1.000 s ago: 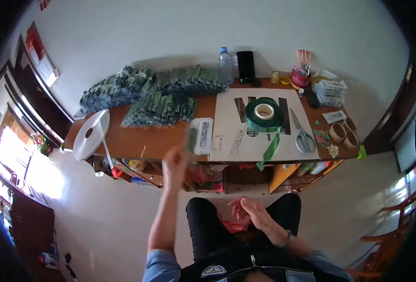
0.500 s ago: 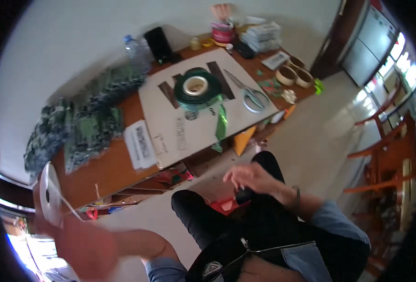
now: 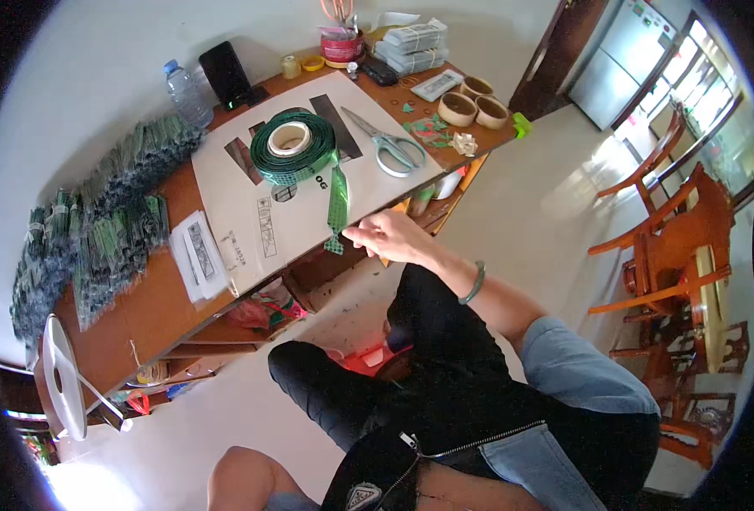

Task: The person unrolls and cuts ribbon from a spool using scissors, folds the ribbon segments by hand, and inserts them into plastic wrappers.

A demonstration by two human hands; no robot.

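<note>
My right hand reaches to the front edge of the table, fingers loosely bent and holding nothing I can see. Its fingertips are right beside the loose tail of green ribbon; whether they touch it I cannot tell. That tail comes off a roll of dark green ribbon with a pale core, lying flat on a white board. Of my left arm only the bent elbow part shows at the bottom edge; my left hand is out of view.
Scissors lie right of the roll, with rolls of tape beyond. Bundles of green strips in clear wrap fill the table's left. A white reel stands at its left end. Wooden chairs are at right.
My right hand has moved from above my lap up to the ribbon's tail. My left hand, blurred near the white reel before, has left the view. The camera view has shifted.
</note>
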